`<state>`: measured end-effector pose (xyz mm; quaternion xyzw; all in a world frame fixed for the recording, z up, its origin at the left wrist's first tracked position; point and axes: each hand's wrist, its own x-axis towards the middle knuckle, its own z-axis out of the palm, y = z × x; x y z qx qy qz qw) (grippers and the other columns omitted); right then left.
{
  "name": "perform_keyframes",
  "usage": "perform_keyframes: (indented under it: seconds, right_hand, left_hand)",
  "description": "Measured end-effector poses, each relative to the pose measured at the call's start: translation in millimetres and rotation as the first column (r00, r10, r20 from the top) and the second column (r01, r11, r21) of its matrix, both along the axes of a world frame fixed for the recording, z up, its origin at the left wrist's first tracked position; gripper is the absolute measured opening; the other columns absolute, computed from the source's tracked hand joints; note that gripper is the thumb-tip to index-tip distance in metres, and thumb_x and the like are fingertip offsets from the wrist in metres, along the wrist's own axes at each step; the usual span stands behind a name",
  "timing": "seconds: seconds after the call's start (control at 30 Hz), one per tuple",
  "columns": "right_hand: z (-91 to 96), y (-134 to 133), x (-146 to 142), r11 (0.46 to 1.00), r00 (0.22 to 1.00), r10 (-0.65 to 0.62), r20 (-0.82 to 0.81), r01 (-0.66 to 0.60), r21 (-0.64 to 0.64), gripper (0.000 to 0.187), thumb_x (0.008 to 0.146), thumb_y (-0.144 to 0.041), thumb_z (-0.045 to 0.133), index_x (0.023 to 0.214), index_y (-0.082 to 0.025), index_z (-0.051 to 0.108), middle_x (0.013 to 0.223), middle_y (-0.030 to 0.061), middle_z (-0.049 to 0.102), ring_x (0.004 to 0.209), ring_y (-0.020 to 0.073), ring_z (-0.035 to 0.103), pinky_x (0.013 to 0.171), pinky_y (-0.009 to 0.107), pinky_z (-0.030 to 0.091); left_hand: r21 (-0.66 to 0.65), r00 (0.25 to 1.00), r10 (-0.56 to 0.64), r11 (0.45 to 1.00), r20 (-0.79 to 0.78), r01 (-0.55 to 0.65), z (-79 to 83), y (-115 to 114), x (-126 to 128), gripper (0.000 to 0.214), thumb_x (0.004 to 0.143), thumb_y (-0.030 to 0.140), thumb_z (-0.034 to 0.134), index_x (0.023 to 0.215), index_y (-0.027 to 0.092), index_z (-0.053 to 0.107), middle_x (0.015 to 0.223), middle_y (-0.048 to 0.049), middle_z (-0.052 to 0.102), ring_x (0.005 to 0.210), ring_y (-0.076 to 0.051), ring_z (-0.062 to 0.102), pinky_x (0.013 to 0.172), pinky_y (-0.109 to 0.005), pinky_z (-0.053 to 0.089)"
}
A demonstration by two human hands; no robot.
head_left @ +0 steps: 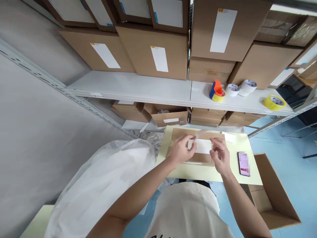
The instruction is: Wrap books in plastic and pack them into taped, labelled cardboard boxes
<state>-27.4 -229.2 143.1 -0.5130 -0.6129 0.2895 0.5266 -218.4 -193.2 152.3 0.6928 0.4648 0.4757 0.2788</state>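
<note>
A flat cardboard box (201, 158) lies on the pale yellow tabletop, with a white label (203, 146) on its upper face. My left hand (182, 148) is over the box's left part, fingers bent at the label's left end. From its fingertips a thin translucent strip (203, 131), smeared by motion, arcs to the right above the label; its kind is unclear. Beside the label's right end, my right hand (220, 155) has curled fingers with a gap to the thumb, and I see nothing held there.
A phone (244, 164) and a white paper piece (229, 137) lie on the table (193, 173). Tape rolls (274, 102) and a tape dispenser (217, 91) rest on the shelf (148, 86). A big white plastic bag (106, 185) stands left, an open carton (274, 195) right.
</note>
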Motion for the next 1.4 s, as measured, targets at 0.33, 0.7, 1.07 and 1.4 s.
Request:
perform_keyframes:
  seconds: [0.33, 0.7, 1.07, 1.4]
  right_hand:
    - [-11.9, 36.1, 33.0, 0.975, 0.984, -0.114, -0.138, 0.085, -0.204, 0.045, 0.079, -0.052, 0.07, 0.111, -0.025, 0.051, 0.118, 0.0119, 0.066, 0.108, 0.0244, 0.064, 0.084, 0.041, 0.051]
    - [9.5, 56.3, 29.6, 0.979, 0.973, -0.013, -0.232, -0.035, -0.199, 0.027, 0.078, -0.043, 0.07, 0.079, -0.024, 0.05, 0.065, -0.0049, 0.055, 0.058, 0.0123, 0.053, 0.058, 0.028, 0.046]
    - [-4.1, 46.9, 36.7, 0.969, 0.988, 0.009, -0.155, -0.047, -0.244, 0.027, 0.083, -0.048, 0.064, 0.082, -0.022, 0.06, 0.073, -0.0012, 0.058, 0.056, 0.0103, 0.044, 0.053, 0.026, 0.038]
    - [-28.9, 38.8, 47.4, 0.818, 0.997, 0.07, -0.031, -0.075, -0.571, 0.044, 0.076, -0.057, 0.064, 0.091, -0.017, 0.075, 0.058, -0.0025, 0.052, 0.052, 0.0108, 0.039, 0.051, 0.027, 0.033]
  left_hand:
    - [-0.402, 0.713, 0.029, 0.841, 0.7, 0.361, 9.8, 15.9, 1.2, 0.032, 0.064, 0.045, 0.077, 0.075, 0.018, 0.062, 0.068, 0.0005, 0.062, 0.062, -0.012, 0.056, 0.059, -0.024, 0.042]
    - [-0.557, 0.775, 0.194, 0.797, 0.602, 0.233, 10.9, 32.6, -2.1, 0.029, 0.061, 0.037, 0.079, 0.066, 0.018, 0.058, 0.063, 0.0041, 0.056, 0.058, -0.009, 0.051, 0.055, -0.021, 0.04]
    - [-0.358, 0.99, 0.083, 0.933, 0.118, -0.035, -13.0, 37.6, -9.0, 0.02, 0.078, 0.037, 0.063, 0.069, 0.019, 0.065, 0.067, 0.0009, 0.063, 0.064, -0.013, 0.058, 0.062, -0.024, 0.047]
    - [-0.679, 0.992, 0.078, 0.734, 0.102, 0.012, -42.9, 21.4, -14.3, 0.057, 0.075, 0.03, 0.071, 0.129, 0.016, 0.054, 0.06, 0.006, 0.066, 0.046, -0.012, 0.058, 0.055, -0.025, 0.049]
